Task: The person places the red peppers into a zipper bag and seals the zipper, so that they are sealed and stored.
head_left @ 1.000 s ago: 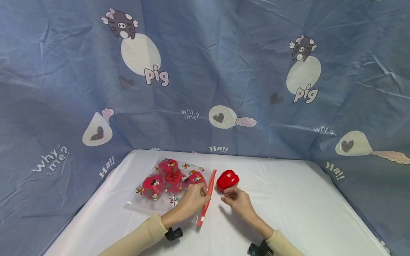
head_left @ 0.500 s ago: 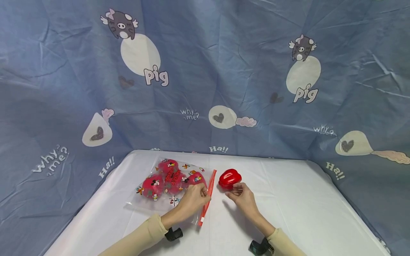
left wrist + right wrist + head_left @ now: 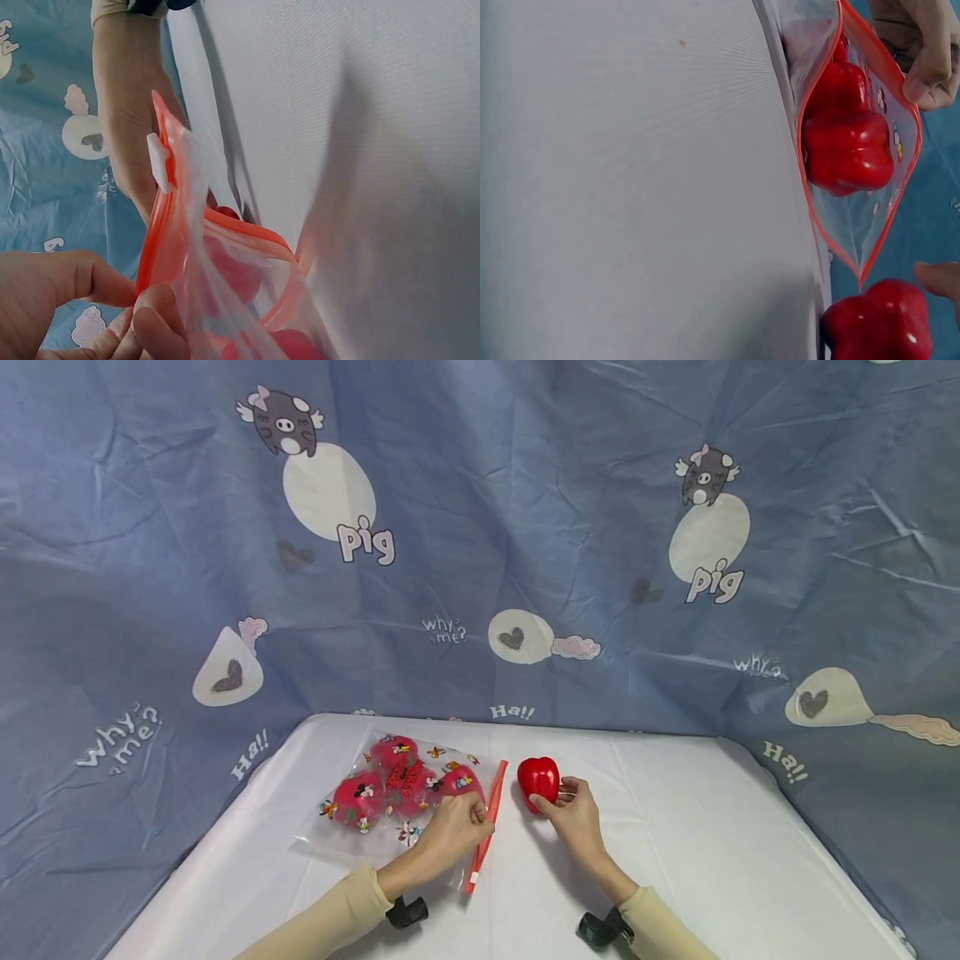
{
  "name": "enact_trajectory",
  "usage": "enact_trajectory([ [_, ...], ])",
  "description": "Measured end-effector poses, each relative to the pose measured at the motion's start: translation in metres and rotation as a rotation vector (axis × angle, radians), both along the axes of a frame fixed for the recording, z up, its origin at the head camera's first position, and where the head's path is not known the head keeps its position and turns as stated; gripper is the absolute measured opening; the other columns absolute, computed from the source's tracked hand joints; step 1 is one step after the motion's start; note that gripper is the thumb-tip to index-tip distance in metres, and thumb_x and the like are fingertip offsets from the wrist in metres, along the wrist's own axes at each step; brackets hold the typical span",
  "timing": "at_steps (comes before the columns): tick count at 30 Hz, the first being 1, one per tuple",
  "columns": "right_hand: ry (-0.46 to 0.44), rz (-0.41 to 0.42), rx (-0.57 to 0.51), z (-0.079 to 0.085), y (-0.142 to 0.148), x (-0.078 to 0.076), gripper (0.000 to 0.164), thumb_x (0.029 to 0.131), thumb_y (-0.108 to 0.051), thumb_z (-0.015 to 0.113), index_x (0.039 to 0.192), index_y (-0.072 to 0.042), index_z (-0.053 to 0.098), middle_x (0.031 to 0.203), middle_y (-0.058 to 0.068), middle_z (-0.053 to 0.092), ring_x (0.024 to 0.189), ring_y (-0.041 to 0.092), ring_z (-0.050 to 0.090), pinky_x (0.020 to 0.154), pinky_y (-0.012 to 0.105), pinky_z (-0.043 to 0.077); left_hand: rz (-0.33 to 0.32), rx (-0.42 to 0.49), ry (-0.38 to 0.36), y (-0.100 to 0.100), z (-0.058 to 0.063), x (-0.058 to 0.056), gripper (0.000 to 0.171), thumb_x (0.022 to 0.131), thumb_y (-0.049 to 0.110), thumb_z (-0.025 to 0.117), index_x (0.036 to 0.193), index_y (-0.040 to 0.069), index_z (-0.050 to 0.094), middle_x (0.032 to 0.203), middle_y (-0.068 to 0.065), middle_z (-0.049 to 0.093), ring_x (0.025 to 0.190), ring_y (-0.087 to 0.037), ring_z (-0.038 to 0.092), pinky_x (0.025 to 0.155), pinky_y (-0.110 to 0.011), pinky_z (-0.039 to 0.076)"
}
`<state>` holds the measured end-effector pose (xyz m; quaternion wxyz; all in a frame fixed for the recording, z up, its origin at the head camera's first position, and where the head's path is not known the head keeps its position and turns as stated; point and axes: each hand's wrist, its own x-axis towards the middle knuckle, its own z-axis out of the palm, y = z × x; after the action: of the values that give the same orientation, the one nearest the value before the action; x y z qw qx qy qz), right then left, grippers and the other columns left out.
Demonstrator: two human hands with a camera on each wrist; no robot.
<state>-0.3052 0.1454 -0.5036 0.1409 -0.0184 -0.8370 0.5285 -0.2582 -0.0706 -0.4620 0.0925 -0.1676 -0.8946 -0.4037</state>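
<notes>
My left hand point(image 3: 453, 827) pinches the red zip edge of a clear printed zip bag point(image 3: 154, 247), holding its mouth apart on the table's left side. Inside lie several red bell peppers point(image 3: 849, 154), seen through the gaping mouth in the right wrist view. A white slider point(image 3: 159, 161) sits at one end of the zip. Just right of the mouth is one more red bell pepper point(image 3: 537, 775). My right hand point(image 3: 579, 827) has its thumb across the pepper's near side and its fingers at the right side. The pepper's lower part is cut off in the right wrist view.
A white cloth covers the table point(image 3: 675, 852). Behind it hangs a blue curtain point(image 3: 450, 527) with pig prints. Black wrist cameras point(image 3: 407, 912) sit under both forearms, close over the cloth.
The loose pepper has turned from lying sideways to pointing toward me and shifted slightly right. My right hand's thumb has come over its near side. The left hand and bag stay put.
</notes>
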Motion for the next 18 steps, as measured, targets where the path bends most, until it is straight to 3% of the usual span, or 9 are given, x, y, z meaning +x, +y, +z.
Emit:
enact_trajectory([
  [7,0.014,0.002,0.04,-0.0026,-0.0001,-0.0048,0.071,0.074,-0.026,0.082,0.126,0.006,0.046,0.116,0.02,0.06,0.1,0.03,0.062,0.085,0.041,0.053,0.001,0.001,0.005,0.0006,0.0011,-0.0002,0.009,0.073,0.009,0.064,0.07,0.011,0.057,0.059,0.006,0.053,0.052,-0.002,0.044,0.046,-0.019,0.036],
  [18,0.006,-0.006,0.07,-0.0052,0.0002,-0.0088,0.068,0.073,-0.02,0.08,0.125,0.006,0.046,0.116,0.021,0.058,0.1,0.031,0.059,0.084,0.043,0.052,-0.001,0.003,0.004,0.0001,0.0011,0.0007,0.009,0.073,0.008,0.065,0.07,0.011,0.056,0.058,0.007,0.052,0.052,-0.001,0.043,0.046,-0.019,0.036],
])
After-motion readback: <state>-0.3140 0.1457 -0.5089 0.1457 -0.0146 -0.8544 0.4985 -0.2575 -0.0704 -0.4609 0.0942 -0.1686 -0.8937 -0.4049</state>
